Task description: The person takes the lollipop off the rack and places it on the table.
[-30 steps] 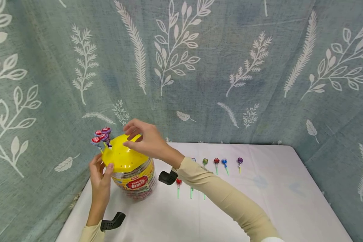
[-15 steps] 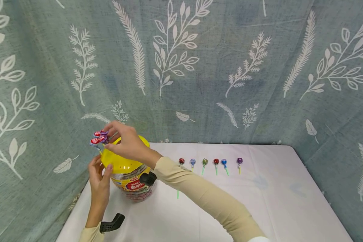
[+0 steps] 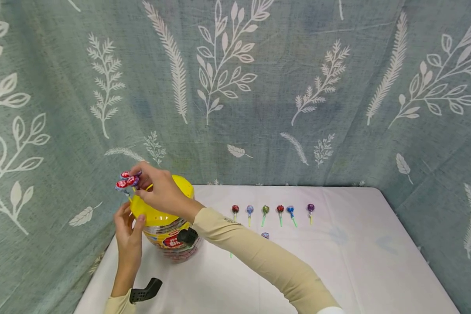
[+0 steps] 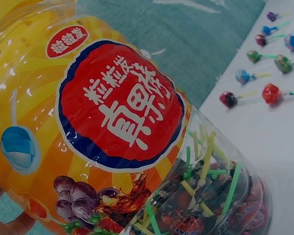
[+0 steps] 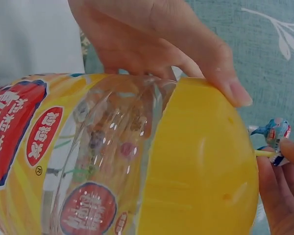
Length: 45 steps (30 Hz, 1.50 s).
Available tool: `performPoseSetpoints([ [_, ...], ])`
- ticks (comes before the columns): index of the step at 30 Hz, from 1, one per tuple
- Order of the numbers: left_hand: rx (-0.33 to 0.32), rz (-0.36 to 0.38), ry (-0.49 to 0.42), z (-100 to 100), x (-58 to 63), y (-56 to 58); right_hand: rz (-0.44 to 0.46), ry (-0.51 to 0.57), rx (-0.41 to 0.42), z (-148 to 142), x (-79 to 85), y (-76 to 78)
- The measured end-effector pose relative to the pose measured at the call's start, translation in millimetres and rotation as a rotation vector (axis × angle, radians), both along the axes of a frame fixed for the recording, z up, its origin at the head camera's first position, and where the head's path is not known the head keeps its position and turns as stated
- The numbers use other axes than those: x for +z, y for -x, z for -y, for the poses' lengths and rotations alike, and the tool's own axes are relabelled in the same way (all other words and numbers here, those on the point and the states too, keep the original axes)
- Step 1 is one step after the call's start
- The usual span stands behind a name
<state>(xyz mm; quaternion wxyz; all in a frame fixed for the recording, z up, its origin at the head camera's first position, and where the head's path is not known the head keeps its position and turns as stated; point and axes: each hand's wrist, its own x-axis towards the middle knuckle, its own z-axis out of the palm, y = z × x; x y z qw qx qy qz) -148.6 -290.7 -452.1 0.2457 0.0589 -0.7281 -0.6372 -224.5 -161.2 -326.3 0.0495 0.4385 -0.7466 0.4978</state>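
A clear plastic jar [image 3: 170,240] of wrapped lollipops stands at the table's left, with a bumpy yellow lid [image 3: 184,185]. My left hand [image 3: 129,235] grips the jar's upper left side, the thumb at the lid's edge. Over the lid, my right hand [image 3: 157,189] pinches a wrapped lollipop [image 5: 278,158] between thumb and fingers; its yellow stick meets the lid in the right wrist view. Beside it, several red-topped lollipops [image 3: 121,184] stand up from the lid's left side. Seen from the left wrist, more lollipops with green and yellow sticks [image 4: 206,166] fill the jar's bottom.
Lollipops [image 3: 265,209] lie in a row across the white-covered table [image 3: 357,257], and another lollipop [image 3: 265,235] shows nearer, partly behind my right sleeve [image 3: 259,261]. A leaf-patterned curtain [image 3: 274,100] hangs behind and at both sides.
My right hand has moved left and slightly down from above the lid to the upright lollipops and now pinches one. The left hand keeps its grip on the jar.
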Motion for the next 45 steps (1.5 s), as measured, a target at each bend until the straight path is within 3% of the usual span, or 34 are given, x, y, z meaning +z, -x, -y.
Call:
performPoseSetpoints([
  [12, 0.005, -0.026, -0.02, -1, -0.9, -0.8, -0.017, 0.13, -0.026, -14, 15.6, -3.0],
  [19, 0.017, -0.022, 0.028, 1, -1.4, -1.3, -0.013, 0.158, -0.021, -31, 22.6, -3.1],
  [45, 0.016, -0.017, 0.047, 0, -1.1, -0.5, 0.07, 0.204, 0.001, -95, 19.9, -4.4],
])
